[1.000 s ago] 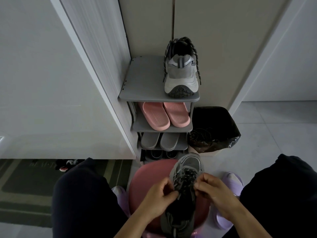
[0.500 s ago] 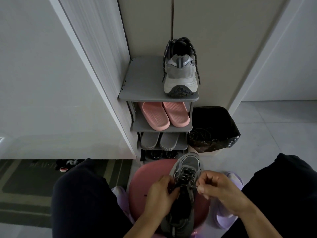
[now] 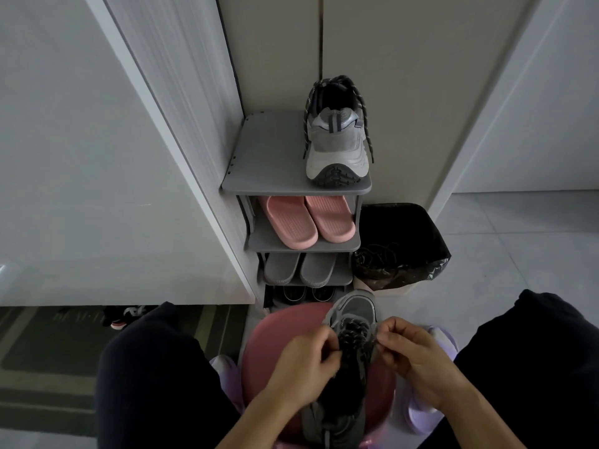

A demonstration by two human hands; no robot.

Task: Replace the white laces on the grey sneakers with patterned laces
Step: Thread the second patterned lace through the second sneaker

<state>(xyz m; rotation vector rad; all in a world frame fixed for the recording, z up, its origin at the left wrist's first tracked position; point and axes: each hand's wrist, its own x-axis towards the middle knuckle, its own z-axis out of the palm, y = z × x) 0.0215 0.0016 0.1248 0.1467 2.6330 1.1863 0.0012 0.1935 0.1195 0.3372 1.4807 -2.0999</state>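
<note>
Lower centre of frame: a grey sneaker (image 3: 351,322) is lying toe-away on a pink round stool (image 3: 278,332), between the person's dark-trousered knees. Dark patterned lace (image 3: 355,335) is criss-crossing its eyelets.

Left hand (image 3: 299,361) is sitting at the sneaker's left edge, fingers curled in & pinched together on the lace there. Right hand (image 3: 418,354) is sitting at the right edge, thumb & forefinger pinching a lace strand near the upper eyelets. Both hands are touching the shoe; exact strand ends are too dark to make out.

Upper centre: the 2nd grey sneaker (image 3: 337,144) is standing heel-toward-camera on the right side of the top tier of a grey shoe rack (image 3: 259,163), w/ patterned laces (image 3: 364,124) hanging loose down both sides. Next tier down is holding pink slides (image 3: 308,222), then grey slides (image 3: 299,268), then dark shoes at the bottom, barely visible.

Right of the rack, a bin w/ black liner (image 3: 402,241) is sitting on the tile floor. Lilac slippers (image 3: 421,403) are showing beside the stool. Lower left: a dark mat (image 3: 42,358).
</note>
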